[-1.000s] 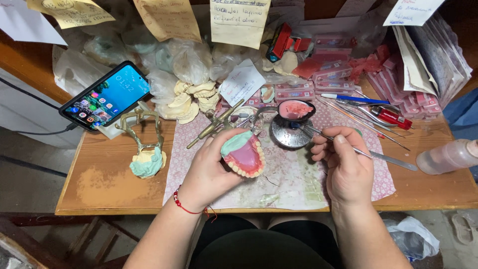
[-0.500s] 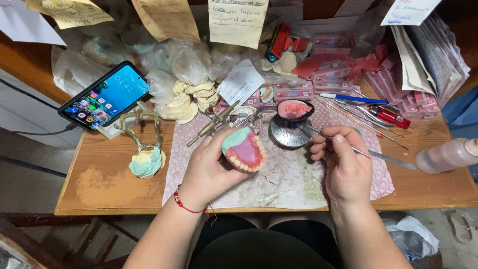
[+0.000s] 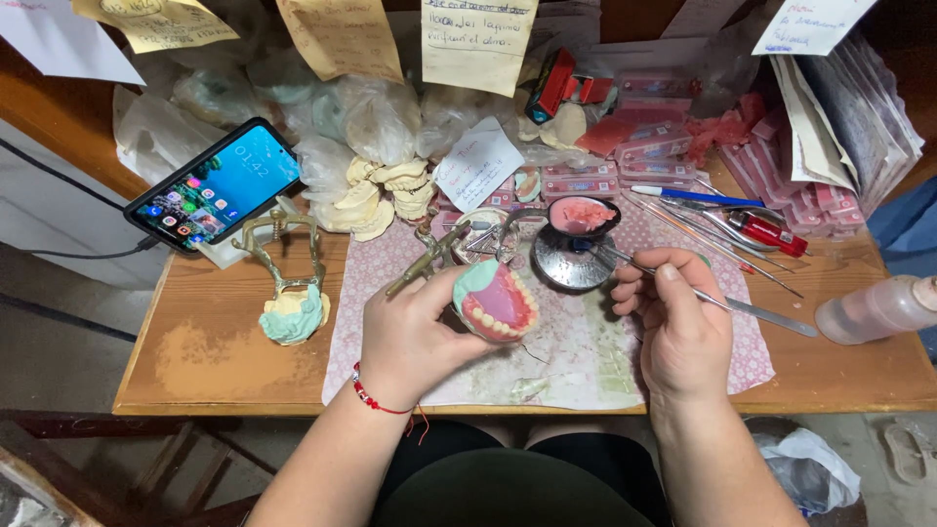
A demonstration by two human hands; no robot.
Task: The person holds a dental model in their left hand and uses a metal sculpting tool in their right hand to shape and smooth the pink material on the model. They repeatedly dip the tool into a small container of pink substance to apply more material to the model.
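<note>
My left hand [image 3: 410, 337] grips a denture model [image 3: 496, 303], pink wax with a row of teeth on a green base, tilted up toward me above the patterned mat [image 3: 586, 361]. My right hand [image 3: 678, 327] pinches a thin metal wax instrument [image 3: 761, 314] like a pen. Its tip reaches into a small black dish of pink wax [image 3: 583, 216] that stands over a round metal base [image 3: 569, 265]. A red bead bracelet sits on my left wrist.
A lit smartphone [image 3: 220, 183] leans at the left. A brass articulator with a green cast [image 3: 288, 293] stands on the wooden table [image 3: 195, 361]. Plaster casts [image 3: 376, 200], bags, paper notes, pink tooth boxes [image 3: 781, 176], pens and a plastic bottle [image 3: 878, 307] crowd the back and right.
My left hand has turned the denture model slightly, so its teeth face me more. The right hand with the instrument has barely moved at the dish.
</note>
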